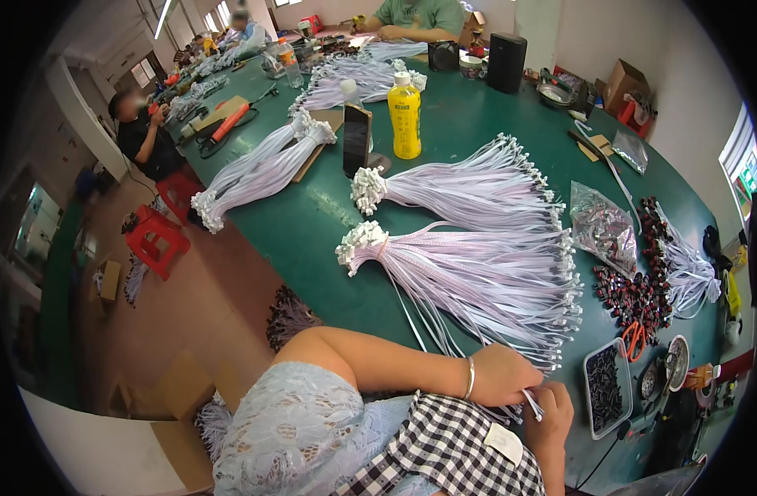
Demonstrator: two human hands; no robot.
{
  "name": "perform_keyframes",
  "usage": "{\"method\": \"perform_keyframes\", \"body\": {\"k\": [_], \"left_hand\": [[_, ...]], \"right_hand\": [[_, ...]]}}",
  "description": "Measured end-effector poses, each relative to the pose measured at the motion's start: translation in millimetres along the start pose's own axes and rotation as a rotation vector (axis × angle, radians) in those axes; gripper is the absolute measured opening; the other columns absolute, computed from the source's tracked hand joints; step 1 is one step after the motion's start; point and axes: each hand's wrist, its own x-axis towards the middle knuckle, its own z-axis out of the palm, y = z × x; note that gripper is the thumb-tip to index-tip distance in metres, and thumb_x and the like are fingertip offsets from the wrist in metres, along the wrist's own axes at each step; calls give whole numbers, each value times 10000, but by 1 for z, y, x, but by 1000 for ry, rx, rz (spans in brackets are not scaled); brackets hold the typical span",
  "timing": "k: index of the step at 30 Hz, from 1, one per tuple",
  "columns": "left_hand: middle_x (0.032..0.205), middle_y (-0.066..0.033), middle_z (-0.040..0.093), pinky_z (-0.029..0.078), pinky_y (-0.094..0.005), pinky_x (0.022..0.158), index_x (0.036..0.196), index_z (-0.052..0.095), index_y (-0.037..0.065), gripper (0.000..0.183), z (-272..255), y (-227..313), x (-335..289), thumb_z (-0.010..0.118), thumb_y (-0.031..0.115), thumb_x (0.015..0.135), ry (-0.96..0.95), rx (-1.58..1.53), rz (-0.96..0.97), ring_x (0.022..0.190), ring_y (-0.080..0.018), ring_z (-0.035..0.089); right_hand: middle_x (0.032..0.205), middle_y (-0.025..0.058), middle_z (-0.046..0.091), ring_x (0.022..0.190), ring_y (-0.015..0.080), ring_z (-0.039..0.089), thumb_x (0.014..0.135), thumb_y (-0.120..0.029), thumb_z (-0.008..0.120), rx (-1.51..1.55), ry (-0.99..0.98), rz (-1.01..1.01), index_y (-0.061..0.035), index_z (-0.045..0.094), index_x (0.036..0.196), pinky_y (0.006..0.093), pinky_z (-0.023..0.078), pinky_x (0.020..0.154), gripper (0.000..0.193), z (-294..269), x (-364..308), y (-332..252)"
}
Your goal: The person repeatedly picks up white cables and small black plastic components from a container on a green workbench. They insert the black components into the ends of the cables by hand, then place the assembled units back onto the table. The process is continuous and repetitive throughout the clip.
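Observation:
My left hand (pixel 501 376), a bangle on its wrist, is closed at the table's near edge. Its fingertips meet those of my right hand (pixel 550 420), also closed, around the end of a thin white cable (pixel 533 403). The fingers hide most of that end. Just beyond my hands lies a fanned bundle of white and pinkish flat cables (pixel 478 277), tied near its white connectors at the left, with loose ends spread to the right. A second similar bundle (pixel 469 186) lies behind it.
On the right are a tray of black parts (pixel 607 388), orange-handled scissors (pixel 635 341), a pile of small dark red-and-black parts (pixel 630 293) and a plastic bag (pixel 602 227). A yellow bottle (pixel 405 116) and upright phone (pixel 357 140) stand farther back. Other people sit around the green table (pixel 312 240).

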Motion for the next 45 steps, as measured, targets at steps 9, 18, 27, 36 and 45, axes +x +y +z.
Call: {"method": "perform_keyframes", "body": {"k": [9,18,27,36,45], "left_hand": [[716,-96,608,469,-396,615,870,585,85,196,8,-11,1,610,275,826,-83,-232,-21,702,-297,613],[682,-80,625,453,-353,568,895,583,60,272,-3,-9,4,588,332,881,-161,-582,-153,616,-240,625],[735,-95,654,460,-351,606,884,578,45,241,-4,-14,7,594,285,862,-191,-530,-54,665,-260,634],[776,-126,599,467,-411,661,854,564,55,209,8,-12,9,535,259,890,-134,-343,-21,740,-332,599],[806,-117,602,474,-333,644,918,602,33,148,0,-11,10,600,148,824,-79,-364,-16,727,-260,608]], "right_hand": [[768,114,621,712,285,619,662,-14,750,216,49,83,-32,611,835,339,482,598,222,-7,-4,3],[726,95,598,633,217,568,686,-32,743,481,181,316,-14,615,774,284,437,571,156,9,-15,12],[756,59,593,592,116,562,849,-79,662,1086,220,591,-1,559,837,217,457,556,129,23,-22,11],[786,96,631,606,146,595,864,-75,630,1591,209,865,-22,519,898,246,484,552,128,14,-17,-1],[850,118,616,753,167,606,858,-8,599,1505,130,873,15,529,938,286,503,690,109,12,-22,-1]]}}
